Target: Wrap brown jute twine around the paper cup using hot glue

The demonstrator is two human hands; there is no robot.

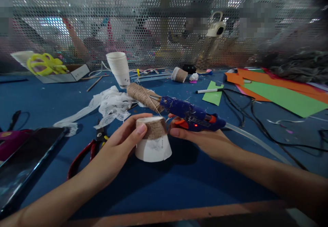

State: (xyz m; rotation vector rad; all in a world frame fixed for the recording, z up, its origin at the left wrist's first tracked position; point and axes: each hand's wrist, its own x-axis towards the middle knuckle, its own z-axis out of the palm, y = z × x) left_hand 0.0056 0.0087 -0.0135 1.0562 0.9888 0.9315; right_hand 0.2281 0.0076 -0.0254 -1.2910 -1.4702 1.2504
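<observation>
My left hand [128, 134] is closed round the side of a white paper cup [153, 150] held upside down, its thumb pressing on the brown twine [155, 128] wound about the upper part. My right hand [194, 136] grips a blue hot glue gun [189, 112] with an orange trigger and a lit red light. The gun's nozzle points left, above and behind the cup. A clear glue stick [256, 143] sticks out of its back end. From the cup a strand runs up to a spool of twine [143, 97] lying just behind.
White lace ribbon [110, 104], red-handled pliers [82, 158] and a phone [28, 162] lie left. Stacked paper cups [118, 68] and a box [64, 76] with yellow scissors [46, 64] stand behind. Right are coloured sheets [287, 93], black cables [266, 131] and a bottle [208, 49] before a perforated metal screen.
</observation>
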